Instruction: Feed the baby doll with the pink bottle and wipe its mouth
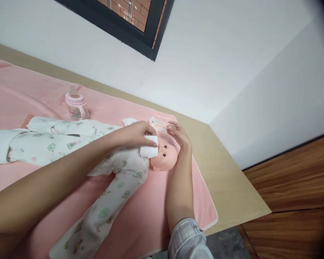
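Note:
A baby doll (169,161) in white printed pyjamas lies on its back on a pink blanket (148,219). My left hand (136,133) pinches a folded white wipe (149,150) over the doll's mouth and chin, hiding the lower face. Beyond the top of the doll's head is my right hand (180,135), its fingers loosely curved and apart, with nothing seen in them. Its fingertips are close to a clear plastic packet (160,124); whether they touch it I cannot tell. Another white piece (129,121) lies behind my left hand.
A pink-lidded baby bottle (77,104) with a handle stands beside the doll's legs. The blanket covers much of a tan tabletop (221,187), which meets a white wall with a dark window frame (151,46). Wooden panels (294,172) are at the right.

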`<state>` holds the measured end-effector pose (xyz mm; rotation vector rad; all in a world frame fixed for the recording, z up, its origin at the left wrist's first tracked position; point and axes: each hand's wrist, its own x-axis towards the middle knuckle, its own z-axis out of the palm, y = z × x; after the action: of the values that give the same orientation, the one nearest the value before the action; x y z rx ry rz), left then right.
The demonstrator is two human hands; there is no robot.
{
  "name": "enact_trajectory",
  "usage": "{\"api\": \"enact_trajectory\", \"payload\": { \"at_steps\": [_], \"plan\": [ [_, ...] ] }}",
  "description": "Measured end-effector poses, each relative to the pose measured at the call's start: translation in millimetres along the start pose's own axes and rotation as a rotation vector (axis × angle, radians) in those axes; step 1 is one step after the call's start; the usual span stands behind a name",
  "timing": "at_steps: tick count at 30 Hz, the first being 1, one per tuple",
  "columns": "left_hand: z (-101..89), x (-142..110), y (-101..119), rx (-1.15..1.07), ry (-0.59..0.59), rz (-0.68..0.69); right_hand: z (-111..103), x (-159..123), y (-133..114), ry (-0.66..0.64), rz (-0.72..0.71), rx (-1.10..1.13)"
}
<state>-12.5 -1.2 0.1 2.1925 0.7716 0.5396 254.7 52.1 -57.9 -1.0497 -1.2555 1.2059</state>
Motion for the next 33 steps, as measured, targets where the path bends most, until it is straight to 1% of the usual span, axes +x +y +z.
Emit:
{"api": "enact_trajectory", "payload": {
  "at_steps": [2, 4, 6, 9, 13, 17, 21, 28, 33],
  "plan": [
    [5.6, 2.2, -2.0, 0.042, -0.001, -0.016, -0.6, 0.3, 21.1, 0.02, 0.087, 0.056],
    [10.1, 3.5, -3.2, 0.086, -0.003, -0.029, 0.4, -2.3, 37.1, 0.044, 0.154, 0.082],
    [13.6, 4.1, -3.0, 0.128, -0.001, -0.031, 0.5, -4.0, 48.1, 0.063, 0.201, 0.1],
    [18.0, 4.1, -0.1, 0.202, 0.006, -0.014, -3.2, -0.5, 57.7, 0.072, 0.22, 0.155],
    [22.6, 3.1, 5.2, 0.293, 0.015, -0.002, -9.9, 8.6, 64.1, 0.077, 0.211, 0.213],
    [26.0, 1.8, 6.2, 0.37, 0.034, -0.007, -11.5, 12.2, 67.3, 0.094, 0.204, 0.233],
    [26.4, 1.8, 4.2, 0.381, 0.038, 0.004, -12.2, 14.4, 71.3, 0.109, 0.202, 0.224],
    [19.2, -0.8, 8.3, 0.401, 0.04, -0.009, -16.7, 18.1, 78.0, 0.093, 0.172, 0.234],
    [21.5, -0.7, 5.8, 0.44, 0.03, -0.023, -16.6, 19.0, 79.7, 0.108, 0.177, 0.226]
  ]
}}
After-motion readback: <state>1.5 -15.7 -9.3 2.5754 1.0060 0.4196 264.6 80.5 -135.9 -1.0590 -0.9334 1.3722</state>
